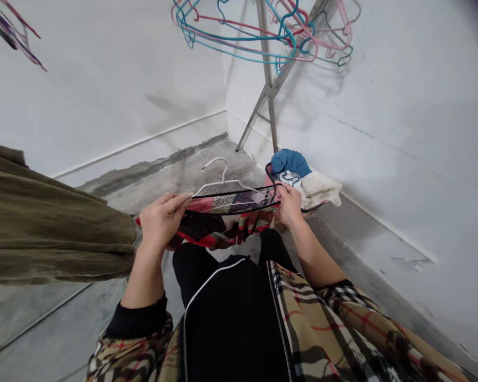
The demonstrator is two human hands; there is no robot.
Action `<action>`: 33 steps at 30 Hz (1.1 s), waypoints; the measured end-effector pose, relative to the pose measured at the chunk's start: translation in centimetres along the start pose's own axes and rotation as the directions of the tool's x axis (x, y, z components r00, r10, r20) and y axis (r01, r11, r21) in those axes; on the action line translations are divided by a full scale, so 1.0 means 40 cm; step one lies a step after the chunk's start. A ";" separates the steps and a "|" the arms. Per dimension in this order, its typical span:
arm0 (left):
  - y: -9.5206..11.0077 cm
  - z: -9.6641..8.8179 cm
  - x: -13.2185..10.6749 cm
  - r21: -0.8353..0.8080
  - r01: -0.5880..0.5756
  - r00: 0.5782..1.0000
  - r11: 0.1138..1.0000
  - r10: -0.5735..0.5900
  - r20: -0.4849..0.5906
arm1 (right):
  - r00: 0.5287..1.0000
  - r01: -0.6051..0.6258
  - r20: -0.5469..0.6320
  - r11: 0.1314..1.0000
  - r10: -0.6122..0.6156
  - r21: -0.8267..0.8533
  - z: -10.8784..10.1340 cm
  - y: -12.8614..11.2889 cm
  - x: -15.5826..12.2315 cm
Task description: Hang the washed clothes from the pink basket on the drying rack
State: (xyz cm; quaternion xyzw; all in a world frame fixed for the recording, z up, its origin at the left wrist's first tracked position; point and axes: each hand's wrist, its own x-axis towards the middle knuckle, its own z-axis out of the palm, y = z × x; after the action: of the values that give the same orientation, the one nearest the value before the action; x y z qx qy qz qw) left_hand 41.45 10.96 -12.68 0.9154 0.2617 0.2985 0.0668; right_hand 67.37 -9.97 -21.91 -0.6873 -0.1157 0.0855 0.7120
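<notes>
Two bare hands are in use. The left hand [161,220] pinches one end of the black edging of one patterned red, pink and black fabric garment [223,199]; the right hand [290,201] pinches the opposite end. The garment is stretched between them, in the air before the wearer's knees. One white wire hanger [224,182] sits at the garment's opening, hook upward.

Just beyond the right hand, one dark-rimmed basket [314,207] holds at least three cloths: one blue [290,161], one white with dark print [292,180], one cream [321,188]. Two crossed grey metal legs [269,91] stand behind. Several blue, pink, red and green hangers [242,38] hang overhead; overlap prevents an exact count. One olive-green cloth [56,223] hangs at left.
</notes>
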 end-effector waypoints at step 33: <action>-0.047 -0.062 0.035 -0.394 0.017 0.602 0.919 -0.324 -0.729 | 0.306 0.951 0.418 0.294 -0.856 -0.095 0.278 -0.699 -0.067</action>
State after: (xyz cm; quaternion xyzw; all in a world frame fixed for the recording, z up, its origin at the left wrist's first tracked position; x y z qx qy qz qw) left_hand 40.14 13.22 -10.47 0.6361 0.2950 0.7000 0.1353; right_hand 60.64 -1.21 6.18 -0.5825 -0.6013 -0.2583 0.4821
